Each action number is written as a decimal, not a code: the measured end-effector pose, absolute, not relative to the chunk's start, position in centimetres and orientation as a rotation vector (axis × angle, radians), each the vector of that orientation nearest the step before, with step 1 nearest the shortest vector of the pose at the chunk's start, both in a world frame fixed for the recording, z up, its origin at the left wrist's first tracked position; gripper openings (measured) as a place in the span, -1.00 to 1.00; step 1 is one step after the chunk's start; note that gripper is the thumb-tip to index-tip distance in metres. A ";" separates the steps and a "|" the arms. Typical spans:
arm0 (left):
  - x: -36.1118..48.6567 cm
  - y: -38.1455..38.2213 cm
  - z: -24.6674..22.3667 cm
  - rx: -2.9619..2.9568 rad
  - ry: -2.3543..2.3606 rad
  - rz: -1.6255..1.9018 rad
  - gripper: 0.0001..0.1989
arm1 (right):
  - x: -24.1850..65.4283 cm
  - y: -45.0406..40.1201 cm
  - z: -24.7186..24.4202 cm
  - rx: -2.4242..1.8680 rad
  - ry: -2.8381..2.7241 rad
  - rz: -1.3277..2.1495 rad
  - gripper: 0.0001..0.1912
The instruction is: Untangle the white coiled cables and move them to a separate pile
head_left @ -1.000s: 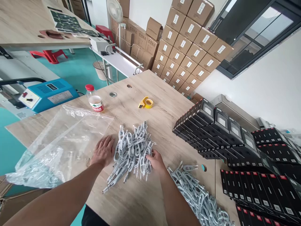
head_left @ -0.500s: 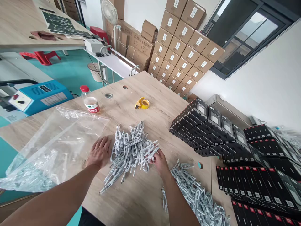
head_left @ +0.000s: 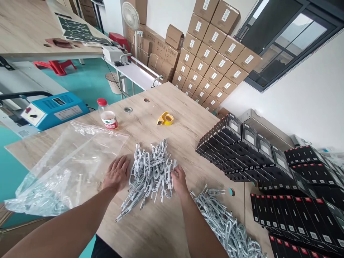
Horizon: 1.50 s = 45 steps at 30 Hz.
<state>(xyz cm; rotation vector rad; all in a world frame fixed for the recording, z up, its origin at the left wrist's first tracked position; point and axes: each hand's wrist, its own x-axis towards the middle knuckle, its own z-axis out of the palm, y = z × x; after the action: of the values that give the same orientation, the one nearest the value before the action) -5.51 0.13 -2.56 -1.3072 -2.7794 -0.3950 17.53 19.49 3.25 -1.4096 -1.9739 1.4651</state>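
A pile of coiled grey-white cables lies in the middle of the table in the head view. My left hand rests palm down at its left side, fingers stretched out, holding nothing, beside a large clear plastic bag. At the pile's right edge, my right hand has its fingers closed on a bundled cable; the fingertips are partly hidden. Further right and nearer to me, a larger heap of similar cables lies partly behind my right forearm.
A red-capped bottle and a yellow tape dispenser stand beyond the pile. Stacked black boxes line the right side. A blue machine is at the left. Brown cartons are piled against the wall.
My right hand has moved slightly left and drawn in, bringing the cables at the pile's right edge closer to the rest. My left hand stays by the pile. The view has shifted a little.
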 end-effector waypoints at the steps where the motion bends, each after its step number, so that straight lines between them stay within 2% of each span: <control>1: -5.5 0.1 -2.6 -1.304 -2.781 -0.393 -0.46 | 17.5 19.5 3.5 -1.421 -1.922 1.474 -0.71; 5: -5.6 0.1 -2.7 -1.288 -2.786 -0.384 -0.48 | 18.7 19.5 5.4 -1.360 -1.630 1.703 -0.54; 8: -5.6 0.0 -2.9 -1.288 -2.783 -0.385 -0.48 | 23.2 20.0 7.1 -1.442 -1.495 1.712 -0.44; 13: -5.5 -0.1 -3.1 -1.298 -2.782 -0.409 -0.47 | 37.4 22.1 10.3 -1.684 -1.746 1.549 -0.44; 16: -5.4 0.0 -3.0 -1.295 -2.786 -0.415 -0.47 | 41.8 23.4 11.5 -1.929 -2.211 1.098 -0.49; 18: -5.4 0.0 -2.9 -1.289 -2.786 -0.416 -0.47 | 39.9 23.6 11.0 -1.887 -2.316 0.982 -0.44; 20: -5.4 0.0 -2.8 -1.294 -2.780 -0.411 -0.46 | 34.5 23.3 9.3 -1.667 -2.248 1.217 -0.41; 24: -5.4 0.0 -2.4 -1.311 -2.764 -0.388 -0.48 | 21.1 22.0 4.3 -1.626 -2.010 1.488 -0.32; 27: -5.2 -0.1 -2.4 -1.294 -2.767 -0.386 -0.48 | 15.4 21.4 1.6 -1.601 -1.999 1.482 -0.52; 29: -5.1 -0.1 -2.4 -1.291 -2.770 -0.395 -0.48 | 14.7 21.4 1.1 -1.581 -2.006 1.482 -0.72; 31: -5.0 -0.1 -2.5 -1.294 -2.772 -0.406 -0.47 | 15.8 21.8 1.6 -1.565 -1.998 1.501 -0.81; 39: -4.9 -0.1 -2.6 -1.321 -2.756 -0.433 -0.47 | 28.7 24.6 7.7 -1.669 -1.934 1.449 -0.68; 42: -5.0 0.0 -2.6 -1.313 -2.741 -0.450 -0.49 | 27.7 23.5 7.4 -1.589 -1.953 1.581 -0.67; 45: -5.0 -0.1 -2.6 -1.327 -2.715 -0.439 -0.50 | 22.0 21.8 5.2 -1.451 -2.007 1.674 -0.75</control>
<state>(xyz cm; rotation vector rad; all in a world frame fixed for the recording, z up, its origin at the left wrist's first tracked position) -4.98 -0.09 -2.62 -1.3269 -2.7147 -0.4391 22.05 21.85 5.15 -1.4511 -2.0073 1.6738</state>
